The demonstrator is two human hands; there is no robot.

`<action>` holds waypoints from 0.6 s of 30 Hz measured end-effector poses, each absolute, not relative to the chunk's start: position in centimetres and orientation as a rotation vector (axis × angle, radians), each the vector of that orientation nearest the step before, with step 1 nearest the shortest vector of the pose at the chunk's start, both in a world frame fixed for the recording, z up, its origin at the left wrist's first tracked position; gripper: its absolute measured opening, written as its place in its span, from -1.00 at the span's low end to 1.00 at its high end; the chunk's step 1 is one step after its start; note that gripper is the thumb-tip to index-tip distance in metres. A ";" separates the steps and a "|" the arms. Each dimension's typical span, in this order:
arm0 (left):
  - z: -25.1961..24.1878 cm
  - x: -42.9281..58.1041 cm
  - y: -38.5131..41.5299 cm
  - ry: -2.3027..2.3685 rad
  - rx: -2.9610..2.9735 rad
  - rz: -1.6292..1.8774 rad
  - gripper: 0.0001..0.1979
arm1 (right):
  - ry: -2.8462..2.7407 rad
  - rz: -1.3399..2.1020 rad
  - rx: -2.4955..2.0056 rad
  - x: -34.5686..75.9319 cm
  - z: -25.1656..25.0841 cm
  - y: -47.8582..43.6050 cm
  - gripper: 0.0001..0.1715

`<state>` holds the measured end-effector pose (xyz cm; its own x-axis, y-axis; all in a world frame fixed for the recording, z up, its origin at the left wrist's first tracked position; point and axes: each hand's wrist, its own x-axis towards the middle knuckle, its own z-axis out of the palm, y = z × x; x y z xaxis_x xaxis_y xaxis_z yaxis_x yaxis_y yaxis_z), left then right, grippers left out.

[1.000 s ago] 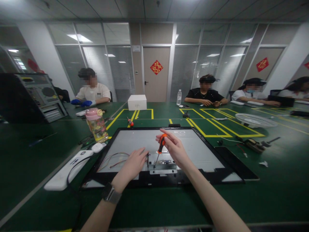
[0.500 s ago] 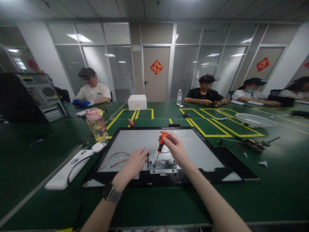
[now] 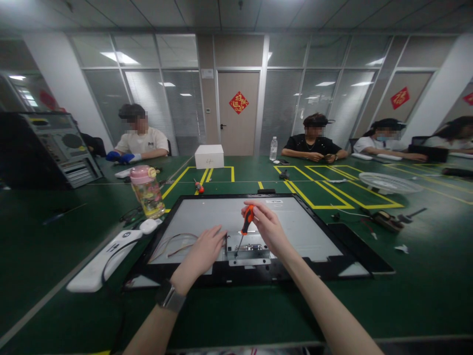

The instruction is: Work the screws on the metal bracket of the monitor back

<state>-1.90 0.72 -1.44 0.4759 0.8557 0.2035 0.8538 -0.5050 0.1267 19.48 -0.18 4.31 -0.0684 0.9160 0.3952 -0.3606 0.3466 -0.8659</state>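
Note:
A flat display panel point(image 3: 295, 222) with a black frame and grey back lies before me on the green table. My right hand point(image 3: 269, 226) grips an orange-and-black screwdriver point(image 3: 248, 220), tilted slightly, its tip down at the left part of a metal bracket point(image 3: 251, 262) near the panel's lower edge. My left hand point(image 3: 207, 249) lies flat on the panel, fingers stretched out, fingertips at the bracket's left side. Thin wires point(image 3: 176, 237) run across the panel to the left of that hand. Whether a screw sits under the tip is too small to tell.
On the left stand a pink-lidded bottle point(image 3: 147, 192), a white power strip point(image 3: 98, 264) and a computer case point(image 3: 55, 148). A white box point(image 3: 209, 157) and a red screwdriver point(image 3: 199, 187) lie beyond the panel. At right are a black slab point(image 3: 360, 249) and a tool point(image 3: 386, 220). Several people sit across.
Hardly anything differs. The screwdriver's handle has turned slightly in my right hand, with its tip at the same spot. My left hand stays in place; the whole view has shifted a little.

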 end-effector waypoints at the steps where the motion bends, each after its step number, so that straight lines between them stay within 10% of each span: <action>1: -1.4 -1.9 0.7 1.557 2.692 0.383 -0.60 | -1.220 1.149 -0.618 19.5 4.3 -0.2 -0.62; 18: -1.3 -1.8 0.7 1.544 2.724 0.379 -0.61 | -1.323 1.024 -0.635 19.6 4.8 -0.5 -0.71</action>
<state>-1.85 0.68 -1.33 0.4918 0.8441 0.2134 0.8471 -0.5206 0.1069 19.55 -0.51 4.75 -0.0631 0.8780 0.4745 -0.2390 0.4484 -0.8613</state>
